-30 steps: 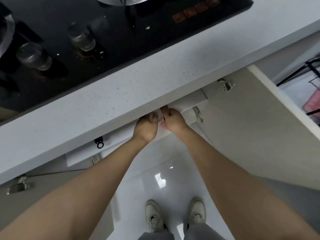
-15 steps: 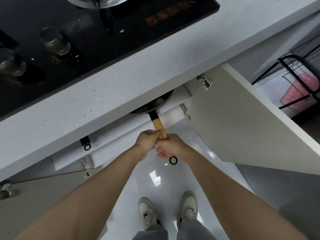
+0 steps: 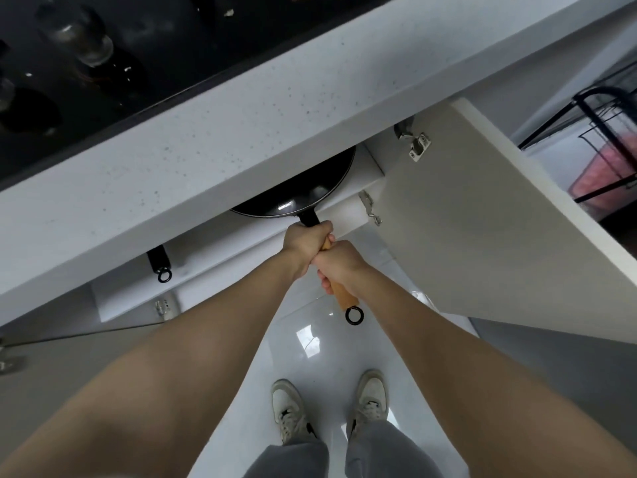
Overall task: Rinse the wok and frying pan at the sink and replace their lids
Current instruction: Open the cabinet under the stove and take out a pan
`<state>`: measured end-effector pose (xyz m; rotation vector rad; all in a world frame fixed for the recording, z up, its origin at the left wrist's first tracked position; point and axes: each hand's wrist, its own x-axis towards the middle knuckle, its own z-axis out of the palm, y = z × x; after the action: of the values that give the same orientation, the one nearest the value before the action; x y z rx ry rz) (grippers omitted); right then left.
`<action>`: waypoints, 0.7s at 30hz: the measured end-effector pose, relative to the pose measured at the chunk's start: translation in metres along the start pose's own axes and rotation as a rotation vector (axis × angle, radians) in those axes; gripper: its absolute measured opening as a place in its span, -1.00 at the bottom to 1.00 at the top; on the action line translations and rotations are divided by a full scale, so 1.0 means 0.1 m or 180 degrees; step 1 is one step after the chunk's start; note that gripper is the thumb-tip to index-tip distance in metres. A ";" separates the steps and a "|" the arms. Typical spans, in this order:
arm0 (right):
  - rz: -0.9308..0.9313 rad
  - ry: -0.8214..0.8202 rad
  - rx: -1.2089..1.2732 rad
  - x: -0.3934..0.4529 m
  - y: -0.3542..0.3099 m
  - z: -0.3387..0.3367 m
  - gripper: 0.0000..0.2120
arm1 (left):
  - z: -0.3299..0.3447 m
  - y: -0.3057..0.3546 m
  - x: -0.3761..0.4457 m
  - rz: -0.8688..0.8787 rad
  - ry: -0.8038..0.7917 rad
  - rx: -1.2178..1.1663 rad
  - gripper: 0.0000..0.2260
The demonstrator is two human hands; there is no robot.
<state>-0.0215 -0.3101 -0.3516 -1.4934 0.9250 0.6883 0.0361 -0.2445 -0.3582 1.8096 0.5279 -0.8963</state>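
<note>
Since the frame half a second before, more of the black wok (image 3: 303,193) had come out from under the tabletop (image 3: 213,132), and the left hand (image 3: 306,241) had slid up the wooden handle (image 3: 339,293) to the black neck beside the bowl, while the right hand (image 3: 339,267) had kept its place lower down. About half the bowl showed past the tabletop's front edge, the rest hidden beneath it inside the open cupboard. Its long axis ran from the bowl at the far side down the handle toward the person, slanting a little to the right, and the black hanging ring (image 3: 354,316) at the handle's end pointed back toward the shoes (image 3: 293,412) on the glossy white floor (image 3: 310,353).

Both forearms reached straight forward and met at the handle, the two hands touching, left ahead of right. The left hand's fingers were curled tight round the top of the handle, knuckles up. The right hand's fingers (image 3: 324,282) were wrapped round the wooden part, their tips showing on its left side, with the lower length of wood and the ring bare below the fist.

To the right the cupboard door (image 3: 482,236) stood open. A second black handle with a ring (image 3: 160,265) poked out from under the tabletop to the left. A dark hob (image 3: 138,46) lay on the tabletop.
</note>
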 end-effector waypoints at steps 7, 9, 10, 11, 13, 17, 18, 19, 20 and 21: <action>0.0046 0.0176 -0.0065 -0.51 0.33 0.07 -0.89 | 0.02 -0.29 -0.52 -0.0106 -0.0147 -0.0087 -0.81; 0.0095 0.0185 -0.0019 -0.67 0.44 0.10 -0.88 | 0.03 -0.38 -0.67 -0.0131 -0.0185 -0.0041 -0.82; 0.0116 0.0194 -0.0001 -0.74 0.49 0.12 -0.87 | 0.02 -0.42 -0.73 -0.0135 -0.0209 -0.0027 -0.81; 0.0134 0.0202 0.0013 -0.81 0.54 0.14 -0.86 | 0.01 -0.47 -0.80 -0.0134 -0.0235 -0.0017 -0.81; 0.0160 0.0209 0.0005 -0.92 0.63 0.20 -0.85 | -0.03 -0.56 -0.90 -0.0126 -0.0298 -0.0003 -0.79; 0.0150 0.0239 0.0134 -1.20 0.80 0.34 -0.85 | -0.13 -0.74 -1.13 -0.0113 -0.0507 0.0049 -0.79; 0.0173 0.0261 0.0188 -1.31 0.85 0.37 -0.86 | -0.16 -0.79 -1.22 -0.0122 -0.0552 0.0084 -0.79; 0.0186 0.0266 0.0222 -1.37 0.87 0.38 -0.86 | -0.17 -0.81 -1.28 -0.0120 -0.0564 0.0099 -0.79; 0.0207 0.0287 0.0259 -1.48 0.91 0.40 -0.85 | -0.18 -0.84 -1.38 -0.0124 -0.0604 0.0143 -0.80; 0.0227 0.0313 0.0299 -1.63 0.96 0.43 -0.85 | -0.21 -0.88 -1.51 -0.0139 -0.0669 0.0201 -0.80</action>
<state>-0.1829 -0.2410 -0.2689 -1.4268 1.0757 0.6187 -0.1137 -0.1830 -0.2883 1.7401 0.4106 -1.1293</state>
